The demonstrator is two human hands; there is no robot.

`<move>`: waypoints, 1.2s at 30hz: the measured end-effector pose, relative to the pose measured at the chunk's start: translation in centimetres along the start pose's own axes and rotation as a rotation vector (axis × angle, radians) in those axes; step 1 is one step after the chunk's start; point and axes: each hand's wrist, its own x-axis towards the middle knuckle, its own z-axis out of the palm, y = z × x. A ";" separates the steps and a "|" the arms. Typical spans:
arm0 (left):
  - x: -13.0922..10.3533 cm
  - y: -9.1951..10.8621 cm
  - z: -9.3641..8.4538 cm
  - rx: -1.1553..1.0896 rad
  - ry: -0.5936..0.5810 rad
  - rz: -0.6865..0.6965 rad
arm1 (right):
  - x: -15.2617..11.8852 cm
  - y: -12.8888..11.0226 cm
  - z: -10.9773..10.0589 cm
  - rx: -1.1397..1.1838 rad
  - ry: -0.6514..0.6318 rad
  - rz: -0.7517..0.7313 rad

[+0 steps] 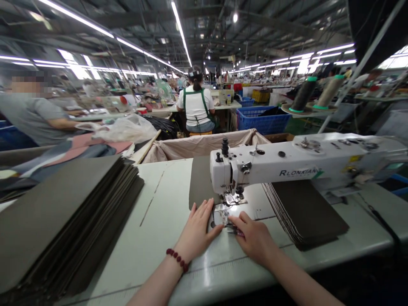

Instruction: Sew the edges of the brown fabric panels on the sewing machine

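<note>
A white sewing machine [270, 163] stands on the pale green table [159, 242]. Left of its needle area lies a dark grey-brown panel [200, 180], reaching back beside the machine head. My left hand [198, 227] lies with fingers spread, its fingertips at the panel's near edge and its thumb toward the metal plate. Just in front of the presser foot, my right hand [255, 238] is closed around a small dark tool [235, 231], mostly hidden by the fingers. The thumb and index finger point at the plate below the needle.
A tall stack of dark panels [63, 204] covers the table's left side. Under the machine arm sits another stack [310, 212]. A cloth-lined bin [197, 146] stands behind the table. Farther back are a seated person, a blue basket [263, 121] and thread cones [304, 95]; another person is at left.
</note>
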 end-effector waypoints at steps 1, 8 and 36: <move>0.0 0.0 -0.6 0.036 0.028 -0.073 | 0.0 0.0 0.0 0.004 0.008 -0.003; -4.2 -1.9 -1.4 0.166 0.063 -0.263 | -0.4 0.4 -0.2 0.049 0.047 -0.017; -8.4 11.8 0.8 -0.295 0.007 0.121 | -14.0 0.2 -1.9 0.515 0.076 0.347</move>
